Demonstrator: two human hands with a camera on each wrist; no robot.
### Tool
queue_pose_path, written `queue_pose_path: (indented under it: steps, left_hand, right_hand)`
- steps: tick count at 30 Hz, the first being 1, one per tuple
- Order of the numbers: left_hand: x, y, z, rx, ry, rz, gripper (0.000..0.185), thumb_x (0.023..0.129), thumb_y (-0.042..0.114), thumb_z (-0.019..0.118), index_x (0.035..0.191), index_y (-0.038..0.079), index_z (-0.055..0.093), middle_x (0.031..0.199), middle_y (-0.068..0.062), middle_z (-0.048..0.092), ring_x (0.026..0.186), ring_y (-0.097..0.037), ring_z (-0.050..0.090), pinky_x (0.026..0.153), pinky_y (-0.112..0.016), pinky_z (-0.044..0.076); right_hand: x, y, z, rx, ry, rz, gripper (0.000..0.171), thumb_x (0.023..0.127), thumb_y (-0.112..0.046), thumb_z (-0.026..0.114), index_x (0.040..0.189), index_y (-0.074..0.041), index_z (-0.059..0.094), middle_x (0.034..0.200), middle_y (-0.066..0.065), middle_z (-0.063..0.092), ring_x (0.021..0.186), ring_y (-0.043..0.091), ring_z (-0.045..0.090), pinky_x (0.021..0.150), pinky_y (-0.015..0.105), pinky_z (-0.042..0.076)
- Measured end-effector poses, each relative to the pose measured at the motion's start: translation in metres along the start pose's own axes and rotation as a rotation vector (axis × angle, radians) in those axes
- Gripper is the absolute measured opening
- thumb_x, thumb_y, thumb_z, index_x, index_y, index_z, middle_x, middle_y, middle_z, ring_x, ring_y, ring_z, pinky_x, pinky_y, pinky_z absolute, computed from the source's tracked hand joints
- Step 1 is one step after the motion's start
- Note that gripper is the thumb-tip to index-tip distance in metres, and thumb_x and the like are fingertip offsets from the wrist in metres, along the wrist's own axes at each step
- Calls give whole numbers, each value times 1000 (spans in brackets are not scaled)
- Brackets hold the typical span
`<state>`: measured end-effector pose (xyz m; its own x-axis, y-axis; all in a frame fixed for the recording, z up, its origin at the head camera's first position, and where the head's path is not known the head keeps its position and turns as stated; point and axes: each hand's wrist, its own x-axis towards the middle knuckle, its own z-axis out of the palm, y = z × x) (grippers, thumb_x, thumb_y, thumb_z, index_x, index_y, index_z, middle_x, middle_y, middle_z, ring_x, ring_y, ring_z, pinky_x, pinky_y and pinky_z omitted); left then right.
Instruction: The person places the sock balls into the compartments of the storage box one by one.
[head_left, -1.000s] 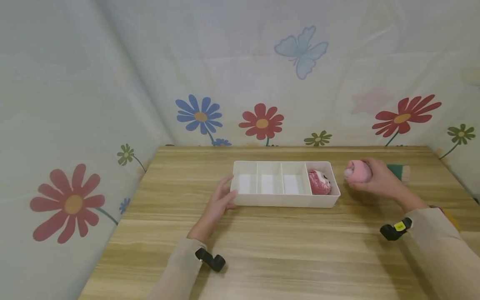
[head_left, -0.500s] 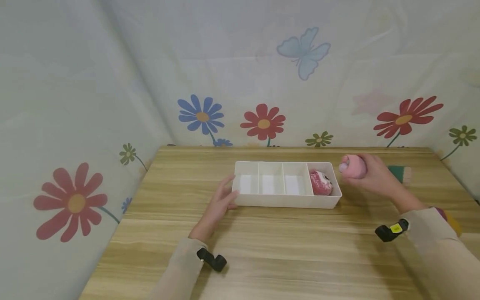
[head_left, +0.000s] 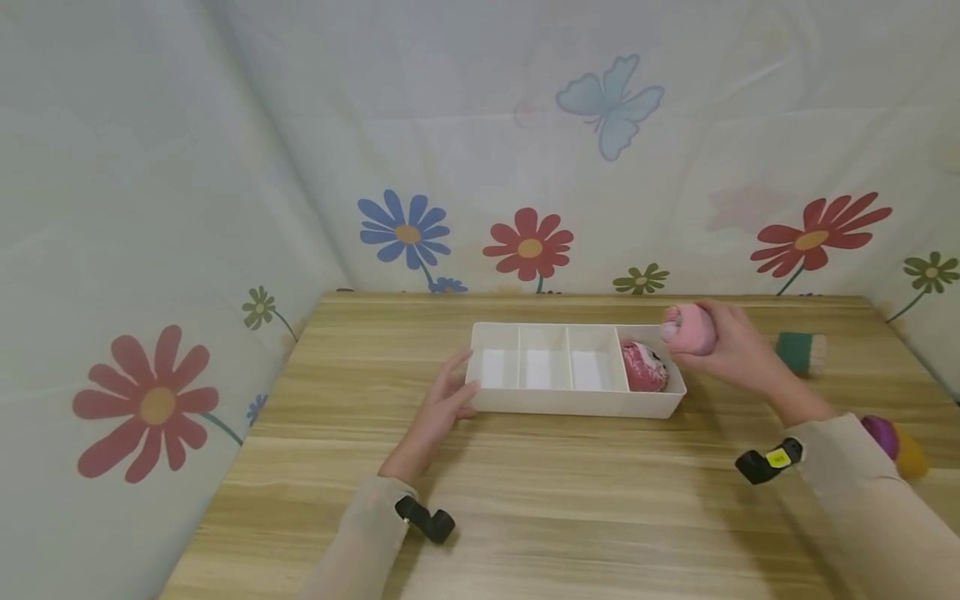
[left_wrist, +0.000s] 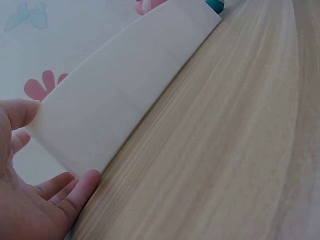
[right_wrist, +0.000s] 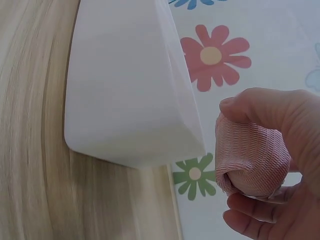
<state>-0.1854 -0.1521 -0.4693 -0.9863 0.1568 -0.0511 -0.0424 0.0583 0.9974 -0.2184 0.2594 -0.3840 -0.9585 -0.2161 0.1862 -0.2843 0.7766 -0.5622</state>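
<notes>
Two hands work at a white four-compartment box (head_left: pixel 573 403) near the far edge of a wooden desk (head_left: pixel 585 508). The right hand (head_left: pixel 744 354) has its grip clasped around a rolled pink cloth (head_left: pixel 691 330) by the box's right end, its far side hidden by fingers and palm. A green-and-beige item (head_left: pixel 799 353), partly masked by that hand, lies toward the far right corner; a sleeve (head_left: pixel 847 462) covers some of a purple-and-yellow one (head_left: pixel 902 452) near the right edge. A red-and-white bundle (head_left: pixel 645 367) fills the rightmost compartment. The left hand's (head_left: pixel 441 404) grip is loose, fingers touching the left end. Wood stretches toward the near edge, cut off by the frame
</notes>
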Motion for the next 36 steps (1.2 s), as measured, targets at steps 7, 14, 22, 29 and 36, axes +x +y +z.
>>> queue_pose_path:
  steps: [7,14,22,29,36]
  left_hand:
    - [0,-1,1,-8,-14,-8,54,96,27,52,145,27,29,132,-19,41,106,-28,52,80,-40,49]
    - [1,1,-2,-40,-60,-30,58,97,22,52,147,19,23,136,-25,36,106,-28,50,86,-49,45]
    - [1,-1,-1,-27,-32,-15,56,96,26,53,145,24,28,132,-20,41,104,-25,52,83,-42,48]
    - [-1,-2,0,-10,0,5,55,93,31,56,143,29,32,127,-16,44,102,-26,52,78,-38,50]
    - [-1,0,-1,-28,-16,-6,57,93,32,56,144,28,31,131,-17,43,104,-25,52,82,-43,48]
  right_hand:
    - [1,-10,6,1,-3,-33,85,73,-26,79,136,4,32,124,28,37,105,42,38,78,62,42]
    - [5,-21,15,23,-36,-40,86,72,-23,80,137,3,30,126,30,34,104,42,40,78,60,45]
    - [8,-28,24,27,-51,-41,86,72,-26,80,137,1,31,126,29,33,102,41,44,77,58,46]
    - [14,-35,30,39,-51,-67,85,71,-27,81,137,-3,32,126,26,35,100,38,44,76,56,48]
    - [17,-43,40,57,-73,-90,82,72,-21,80,137,-4,33,128,24,33,103,38,43,78,55,48]
